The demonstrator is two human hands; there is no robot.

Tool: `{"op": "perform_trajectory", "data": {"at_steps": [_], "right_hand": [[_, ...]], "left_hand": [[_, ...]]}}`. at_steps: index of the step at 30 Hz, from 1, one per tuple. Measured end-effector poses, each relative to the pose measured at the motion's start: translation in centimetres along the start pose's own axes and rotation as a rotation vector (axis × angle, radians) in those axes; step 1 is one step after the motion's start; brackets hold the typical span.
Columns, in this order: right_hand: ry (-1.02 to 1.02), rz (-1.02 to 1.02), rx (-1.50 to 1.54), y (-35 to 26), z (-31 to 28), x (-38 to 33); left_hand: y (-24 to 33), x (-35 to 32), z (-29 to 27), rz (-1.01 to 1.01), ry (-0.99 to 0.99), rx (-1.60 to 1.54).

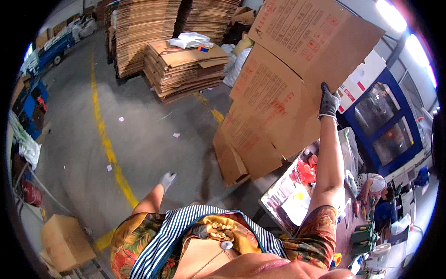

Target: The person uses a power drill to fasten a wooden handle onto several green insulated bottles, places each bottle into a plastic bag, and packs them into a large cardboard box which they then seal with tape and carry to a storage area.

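My right hand, in a dark grey glove, is raised at arm's length and closed on the edge of a large flattened cardboard box. The brown box hangs tilted, with red printing on its panels and its lower flaps bent partly open. My left hand, in a pale grey glove, hangs low at my side over the floor. Its fingers look stretched out, a little blurred, and nothing shows in them.
Flattened cartons form a low stack with a white plastic bag on top; taller stacks stand behind. On the right are a cluttered worktable, a blue and white machine and another person. A carton stands lower left.
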State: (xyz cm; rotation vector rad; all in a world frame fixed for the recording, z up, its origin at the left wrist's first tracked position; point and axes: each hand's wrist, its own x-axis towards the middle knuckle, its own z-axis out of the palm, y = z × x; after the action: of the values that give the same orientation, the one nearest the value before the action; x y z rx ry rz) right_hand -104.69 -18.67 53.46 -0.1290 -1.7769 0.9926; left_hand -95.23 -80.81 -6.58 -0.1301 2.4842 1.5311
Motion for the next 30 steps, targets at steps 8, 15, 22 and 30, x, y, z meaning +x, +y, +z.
{"op": "perform_trajectory", "data": {"at_steps": [8, 15, 22, 30], "right_hand": [[-0.187, -0.011, 0.125, -15.1, -25.7, -16.7], [-0.096, -0.091, -0.117, -27.6, -56.5, -25.3], [-0.387, -0.973, -1.131, -37.9, -72.2, -36.0], [-0.617, -0.258, -0.822, -48.4, -85.8, -49.6]], "left_hand": [[25.8, -9.8, -4.5, 0.689, 0.58, -0.205], [46.0, -26.0, -11.4, 0.896, -0.511, -1.096], [35.0, -42.5, -1.6, 0.861, -1.265, -1.385], [11.2, -71.5, 11.6, 0.19, -1.014, -1.897]]}}
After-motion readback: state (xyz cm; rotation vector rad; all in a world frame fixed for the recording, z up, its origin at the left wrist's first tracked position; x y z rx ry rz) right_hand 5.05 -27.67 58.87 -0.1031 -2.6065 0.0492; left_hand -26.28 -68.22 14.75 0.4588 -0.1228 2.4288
